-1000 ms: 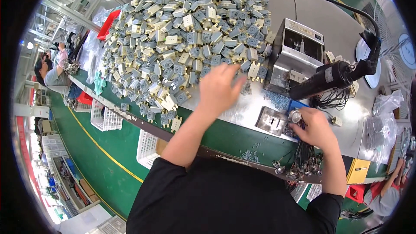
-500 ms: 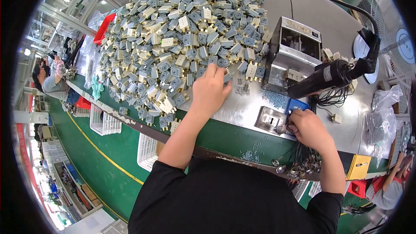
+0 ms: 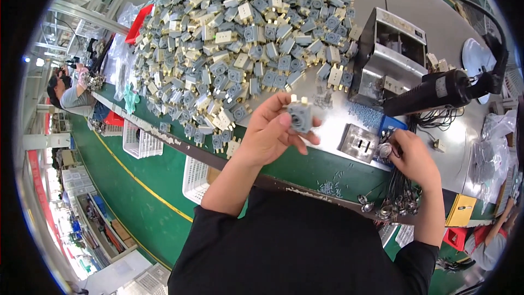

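Note:
My left hand (image 3: 265, 136) holds a grey block with brass prongs (image 3: 300, 118) between thumb and fingers, above the table's front edge. It looks like a small electrical component, its round-featured face turned up. My right hand (image 3: 416, 158) is closed, fingertips on a round shiny metal part (image 3: 385, 149) beside the small blue tray (image 3: 389, 125). Left of that part sits a metal fixture (image 3: 357, 143) with dark slots. Below hangs a bundle of similar round metal parts (image 3: 390, 210) on dark leads. A great heap of grey and cream blocks (image 3: 229, 38) covers the table's left side.
A black power screwdriver (image 3: 431, 93) slants in front of a metal box (image 3: 396, 43). Blue screws (image 3: 364, 116) and small springs (image 3: 324, 99) lie near the fixture; more screws (image 3: 329, 188) lie by the front edge. A yellow pad (image 3: 461, 210) is at right. Other people work at both sides.
My left hand has drawn back from the heap toward me, now with a grey block in its fingers. My right hand stays beside the fixture. The whole view has shifted slightly.

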{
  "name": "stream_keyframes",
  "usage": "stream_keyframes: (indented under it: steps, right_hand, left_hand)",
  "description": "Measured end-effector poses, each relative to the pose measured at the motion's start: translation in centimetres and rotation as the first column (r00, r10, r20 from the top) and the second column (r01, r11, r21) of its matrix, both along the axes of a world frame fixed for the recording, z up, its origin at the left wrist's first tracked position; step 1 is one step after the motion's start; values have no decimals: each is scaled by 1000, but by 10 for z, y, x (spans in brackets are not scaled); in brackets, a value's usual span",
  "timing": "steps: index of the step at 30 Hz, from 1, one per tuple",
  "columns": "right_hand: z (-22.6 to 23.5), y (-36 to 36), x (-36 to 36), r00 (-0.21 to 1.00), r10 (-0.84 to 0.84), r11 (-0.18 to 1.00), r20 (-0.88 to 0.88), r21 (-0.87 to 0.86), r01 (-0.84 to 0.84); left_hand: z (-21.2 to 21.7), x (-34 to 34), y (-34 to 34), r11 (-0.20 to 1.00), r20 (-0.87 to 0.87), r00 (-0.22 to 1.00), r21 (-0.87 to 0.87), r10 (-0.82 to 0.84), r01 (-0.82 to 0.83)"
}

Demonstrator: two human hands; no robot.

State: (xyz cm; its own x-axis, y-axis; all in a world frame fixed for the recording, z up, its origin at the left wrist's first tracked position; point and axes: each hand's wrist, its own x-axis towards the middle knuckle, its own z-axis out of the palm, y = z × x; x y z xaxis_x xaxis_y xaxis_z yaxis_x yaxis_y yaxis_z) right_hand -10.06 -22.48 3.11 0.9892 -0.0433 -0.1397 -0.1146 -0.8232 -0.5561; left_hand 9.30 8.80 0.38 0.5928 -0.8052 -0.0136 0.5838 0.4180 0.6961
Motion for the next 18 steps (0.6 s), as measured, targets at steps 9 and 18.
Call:
stream_keyframes:
  steps: [9, 18]
  right_hand:
    - [-11, -7, -2, 995, -79, 986, 64, 149, 69]
    - [-2, -5, 6, 992, 52, 994, 112, 91, -63]
  left_hand:
    - [10, -17, -19, 983, -93, 989, -157, -115, 100]
    - [-14, -21, -49, 980, 257, 957, 176, -134, 90]
